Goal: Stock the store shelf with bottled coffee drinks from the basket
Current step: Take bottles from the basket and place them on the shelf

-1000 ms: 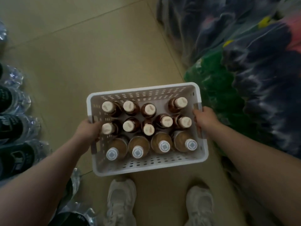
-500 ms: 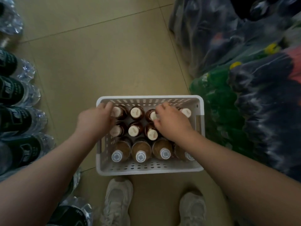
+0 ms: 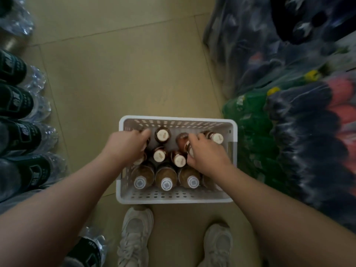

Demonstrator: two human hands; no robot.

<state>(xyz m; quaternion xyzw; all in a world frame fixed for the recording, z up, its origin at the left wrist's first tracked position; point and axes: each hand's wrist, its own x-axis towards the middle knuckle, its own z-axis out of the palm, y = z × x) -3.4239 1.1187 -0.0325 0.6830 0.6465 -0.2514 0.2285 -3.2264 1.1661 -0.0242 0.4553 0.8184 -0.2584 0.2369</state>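
You are curling your left hand [image 3: 127, 145] and right hand [image 3: 206, 157] around bottle necks in the white basket [image 3: 173, 197] at lower centre, gripping below the caps, since full bottles [image 3: 162, 135] are likely handling heavy, rigid and slippery.

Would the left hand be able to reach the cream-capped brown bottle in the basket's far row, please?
Probably yes: the left hand lies right beside that cream-capped brown bottle, whose cap stands uncovered inside the white perforated basket.
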